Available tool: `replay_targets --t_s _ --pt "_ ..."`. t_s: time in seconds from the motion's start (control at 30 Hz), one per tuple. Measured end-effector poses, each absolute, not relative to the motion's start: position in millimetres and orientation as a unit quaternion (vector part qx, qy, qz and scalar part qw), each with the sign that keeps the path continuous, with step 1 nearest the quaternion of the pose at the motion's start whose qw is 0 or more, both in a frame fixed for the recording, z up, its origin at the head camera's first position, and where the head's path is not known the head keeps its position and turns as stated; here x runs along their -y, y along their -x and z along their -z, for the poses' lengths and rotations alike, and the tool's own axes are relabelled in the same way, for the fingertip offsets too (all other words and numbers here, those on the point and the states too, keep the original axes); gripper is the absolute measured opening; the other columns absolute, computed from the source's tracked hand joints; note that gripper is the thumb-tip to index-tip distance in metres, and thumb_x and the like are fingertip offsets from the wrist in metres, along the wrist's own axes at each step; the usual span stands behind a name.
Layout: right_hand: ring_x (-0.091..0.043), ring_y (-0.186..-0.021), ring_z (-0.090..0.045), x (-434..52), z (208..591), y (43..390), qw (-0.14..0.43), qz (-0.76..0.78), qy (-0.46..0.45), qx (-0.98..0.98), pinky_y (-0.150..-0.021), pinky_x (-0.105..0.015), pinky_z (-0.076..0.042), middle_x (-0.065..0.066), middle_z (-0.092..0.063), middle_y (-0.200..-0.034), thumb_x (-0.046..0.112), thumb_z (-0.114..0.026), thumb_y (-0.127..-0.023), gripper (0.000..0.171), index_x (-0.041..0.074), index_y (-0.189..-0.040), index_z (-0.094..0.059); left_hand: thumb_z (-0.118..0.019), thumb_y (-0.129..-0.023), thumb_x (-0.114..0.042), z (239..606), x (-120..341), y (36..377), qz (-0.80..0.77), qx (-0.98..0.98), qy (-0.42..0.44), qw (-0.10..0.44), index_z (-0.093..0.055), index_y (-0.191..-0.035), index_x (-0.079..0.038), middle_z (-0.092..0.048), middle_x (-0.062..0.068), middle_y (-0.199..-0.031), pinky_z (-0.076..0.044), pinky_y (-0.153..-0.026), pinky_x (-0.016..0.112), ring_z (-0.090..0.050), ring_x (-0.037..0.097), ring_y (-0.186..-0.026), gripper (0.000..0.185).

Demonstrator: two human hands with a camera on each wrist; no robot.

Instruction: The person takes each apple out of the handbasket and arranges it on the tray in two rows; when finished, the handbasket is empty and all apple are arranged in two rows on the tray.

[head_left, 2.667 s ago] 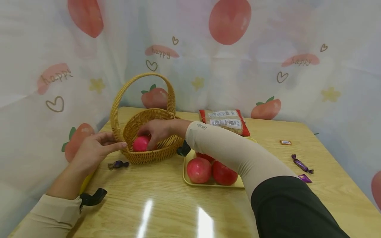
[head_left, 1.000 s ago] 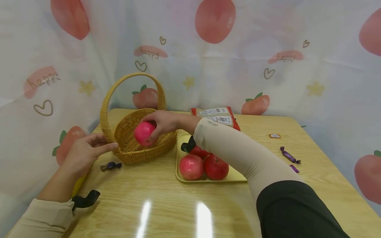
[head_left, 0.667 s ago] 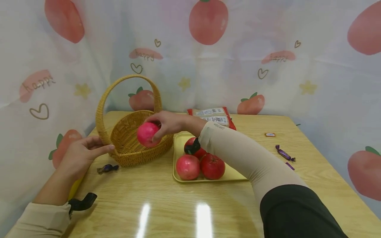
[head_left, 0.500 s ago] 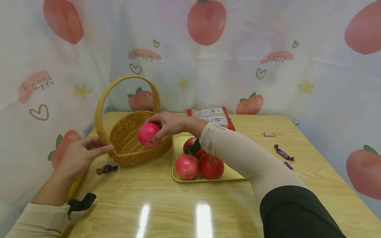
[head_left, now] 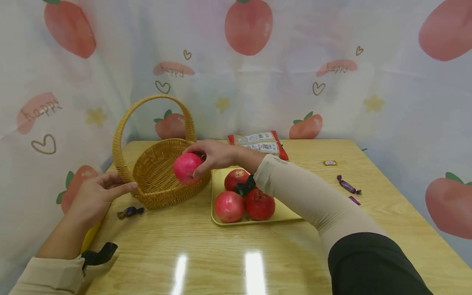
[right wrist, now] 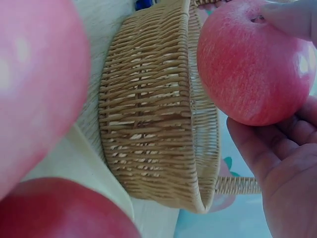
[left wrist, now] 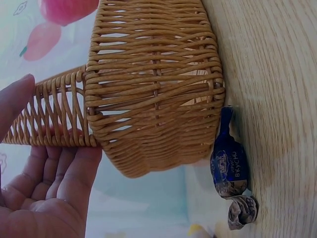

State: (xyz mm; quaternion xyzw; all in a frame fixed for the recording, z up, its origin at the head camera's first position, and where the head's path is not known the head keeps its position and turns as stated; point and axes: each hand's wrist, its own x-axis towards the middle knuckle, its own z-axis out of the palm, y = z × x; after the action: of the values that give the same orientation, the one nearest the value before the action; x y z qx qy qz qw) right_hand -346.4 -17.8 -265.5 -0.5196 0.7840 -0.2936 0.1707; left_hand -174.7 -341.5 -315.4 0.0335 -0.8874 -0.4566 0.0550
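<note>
A pink apple [head_left: 188,168] is in my right hand [head_left: 217,155], raised over the right part of the wicker basket [head_left: 162,198]. In the right wrist view, the thumb lies near the apple's dimple [right wrist: 257,19] and the fingertips press its underside. My left hand [head_left: 97,194] pinches the base of the basket's handle [left wrist: 54,109], thumb on one side and fingers on the other. Bare weave shows inside the basket. Right of it, a yellow tray [head_left: 287,213] bears a pink apple [head_left: 229,206] and two red pomegranates [head_left: 259,204], partly behind my right wrist camera.
A dark-wrapped candy [head_left: 130,212] lies before the basket. Behind the tray is a red-edged food packet [head_left: 259,143]. Small candies, including a purple twist-wrapped one [head_left: 348,185], lie at the right. Something yellow [head_left: 90,237] is partly hidden by my left forearm.
My right hand has lifted the apple from inside the basket and moved it rightward, toward the rim. My left hand stays on the handle. The head view has shifted slightly right.
</note>
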Motion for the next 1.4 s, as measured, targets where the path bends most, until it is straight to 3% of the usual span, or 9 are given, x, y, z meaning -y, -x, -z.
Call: replay_targets --t_s 0.27,0.63,0.93,1.4 --pt "-0.015 -0.111 -0.061 -3.1 265.3 341.8 0.161 0.309 0.502 -0.792 -0.093 -0.031 -0.054 0.007 -0.065 -0.12 0.035 -0.081 -0.084 0.055 0.025 -0.134 -0.063 -0.074 -0.097 -0.041 315.7 341.1 173.6 0.452 0.89 -0.03 0.055 -0.068 -0.127 -0.007 -0.072 -0.02 -0.102 -0.044 -0.08 0.009 -0.054 -0.007 -0.106 0.045" --pt "-0.02 -0.114 -0.063 -31.5 271.4 330.2 0.199 0.365 0.465 -0.781 -0.09 -0.036 -0.059 0.002 -0.066 -0.124 0.03 -0.082 -0.082 0.058 0.02 -0.136 -0.061 -0.073 -0.098 -0.041 315.8 342.3 174.2 0.45 0.891 -0.031 0.046 -0.068 -0.129 -0.008 -0.072 -0.021 -0.102 -0.045 -0.079 0.011 -0.056 -0.007 -0.103 0.046" --pt "-0.021 -0.113 -0.063 -52.9 272.7 322.3 0.186 0.369 0.441 -0.797 -0.088 -0.036 -0.06 0.002 -0.067 -0.123 0.029 -0.082 -0.083 0.062 0.02 -0.141 -0.059 -0.072 -0.097 -0.046 313.4 343.2 175.1 0.447 0.893 -0.032 0.042 -0.064 -0.133 -0.004 -0.073 -0.019 -0.104 -0.045 -0.079 0.01 -0.055 -0.006 -0.105 0.057" --pt "-0.02 -0.113 -0.065 -88.6 279.0 313.3 0.165 0.372 0.427 -0.808 -0.09 -0.036 -0.06 0.001 -0.066 -0.125 0.031 -0.082 -0.083 0.063 0.02 -0.141 -0.059 -0.072 -0.096 -0.048 314.3 344.6 176.2 0.436 0.898 -0.033 0.038 -0.065 -0.132 -0.006 -0.072 -0.021 -0.103 -0.045 -0.078 0.01 -0.053 -0.008 -0.104 0.055"
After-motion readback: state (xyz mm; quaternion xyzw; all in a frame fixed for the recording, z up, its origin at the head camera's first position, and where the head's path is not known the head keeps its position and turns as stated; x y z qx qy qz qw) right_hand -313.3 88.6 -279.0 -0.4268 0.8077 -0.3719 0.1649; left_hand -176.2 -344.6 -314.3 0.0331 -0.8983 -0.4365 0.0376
